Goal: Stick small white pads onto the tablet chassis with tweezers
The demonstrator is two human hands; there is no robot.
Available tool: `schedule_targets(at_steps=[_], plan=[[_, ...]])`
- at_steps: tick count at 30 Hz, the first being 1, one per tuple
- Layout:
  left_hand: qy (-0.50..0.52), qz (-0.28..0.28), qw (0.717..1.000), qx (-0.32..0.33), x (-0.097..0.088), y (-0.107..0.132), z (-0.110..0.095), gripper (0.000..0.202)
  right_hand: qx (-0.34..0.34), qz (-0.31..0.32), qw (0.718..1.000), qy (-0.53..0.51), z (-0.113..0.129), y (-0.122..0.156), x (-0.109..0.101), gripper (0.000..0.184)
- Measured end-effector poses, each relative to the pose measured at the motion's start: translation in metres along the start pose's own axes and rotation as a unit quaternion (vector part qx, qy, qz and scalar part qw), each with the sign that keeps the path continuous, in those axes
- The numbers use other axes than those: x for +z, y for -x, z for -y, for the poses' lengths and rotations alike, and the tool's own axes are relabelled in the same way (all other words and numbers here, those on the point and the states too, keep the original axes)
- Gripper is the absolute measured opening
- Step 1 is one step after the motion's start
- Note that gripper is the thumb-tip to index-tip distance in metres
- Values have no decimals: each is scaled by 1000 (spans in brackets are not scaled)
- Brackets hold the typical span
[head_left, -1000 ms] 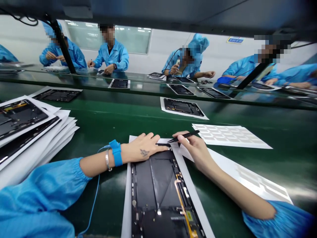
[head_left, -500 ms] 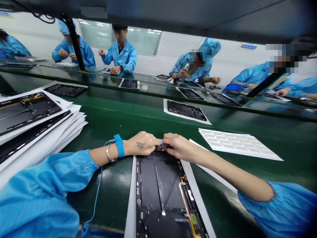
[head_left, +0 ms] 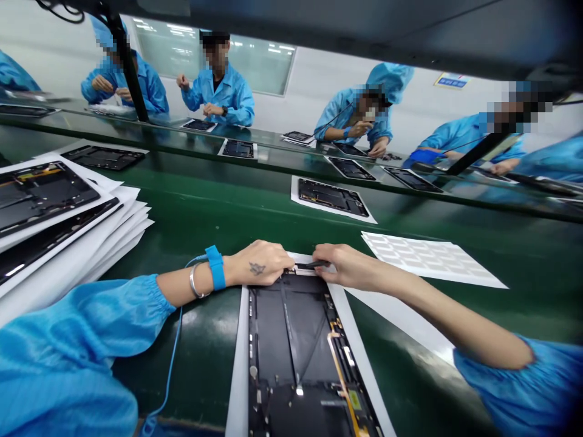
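An opened tablet chassis [head_left: 291, 340] with dark inner parts and an orange flex cable lies on a white sheet [head_left: 235, 376] straight in front of me. My left hand [head_left: 257, 264], with a blue wrist strap [head_left: 214, 267] behind it, rests curled on the chassis's far left corner. My right hand [head_left: 344, 267] is closed at the far right corner and holds black tweezers [head_left: 312, 265] flat along the top edge. The fingertips of both hands almost meet there.
A stack of white sheets with chassis [head_left: 54, 212] sits at the left. A sheet of white labels [head_left: 428, 258] lies to the right on the green belt [head_left: 204, 206]. Another chassis [head_left: 332, 197] lies farther out. Several people in blue coats work across the line.
One second ago my right hand held the tweezers raised with the tip at the top edge. It has since lowered and closed beside my left hand, tweezers now flat on the edge.
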State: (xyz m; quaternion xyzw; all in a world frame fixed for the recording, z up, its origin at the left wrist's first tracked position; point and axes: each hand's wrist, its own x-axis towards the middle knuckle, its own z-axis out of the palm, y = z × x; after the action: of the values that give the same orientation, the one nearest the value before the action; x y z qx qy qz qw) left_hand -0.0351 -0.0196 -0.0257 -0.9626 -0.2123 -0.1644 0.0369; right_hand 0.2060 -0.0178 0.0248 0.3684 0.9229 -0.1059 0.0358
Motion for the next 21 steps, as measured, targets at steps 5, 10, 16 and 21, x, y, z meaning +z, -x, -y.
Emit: schedule_targets(at_steps=[5,10,16,21], plan=[[4,10,1000,-11,-2,-2,-2,22,-1,-181,973,-141,4,22,28,20],[-1,13,1000,-17,-4,-2,-4,22,-52,-168,973,-151,9,35,45,34],[52,16,997,-54,-4,-4,-1,28,-37,-215,967,-131,4,36,40,25],[106,-9,991,-84,-5,-7,1,26,-69,-217,966,-121,15,22,48,32]])
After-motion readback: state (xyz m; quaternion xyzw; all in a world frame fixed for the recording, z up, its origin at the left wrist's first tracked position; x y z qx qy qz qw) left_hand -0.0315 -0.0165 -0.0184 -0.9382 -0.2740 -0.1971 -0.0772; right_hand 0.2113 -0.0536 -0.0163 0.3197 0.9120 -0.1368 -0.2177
